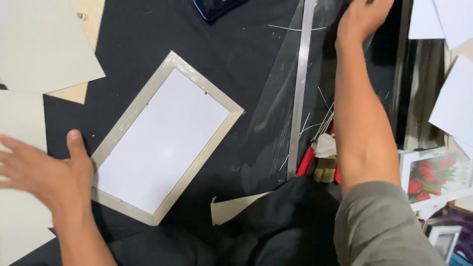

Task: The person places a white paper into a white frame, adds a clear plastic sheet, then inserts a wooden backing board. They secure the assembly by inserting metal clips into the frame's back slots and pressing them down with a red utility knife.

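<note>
Head view looks down on a black cloth (162, 34) where a pale frame (165, 138) lies flat and tilted, wrapped in clear film, its white middle facing up. The wrapping of this frame seems done, since the film already covers the border. The left hand (47, 172) is spread open and holds nothing; its thumb touches the lower left edge of the frame, while the palm rests on a grey card (19, 123). The right hand (362, 19) reaches far up onto a clear sheet (276, 113) beside a metal ruler (299, 93). The sheet looks still uncut, so I judge the cutting is left to do. Its fingers are cut off by the top edge, so I cannot tell the grip. The arm hides part of a red tool (306, 161), and its kind is hard to make out.
</note>
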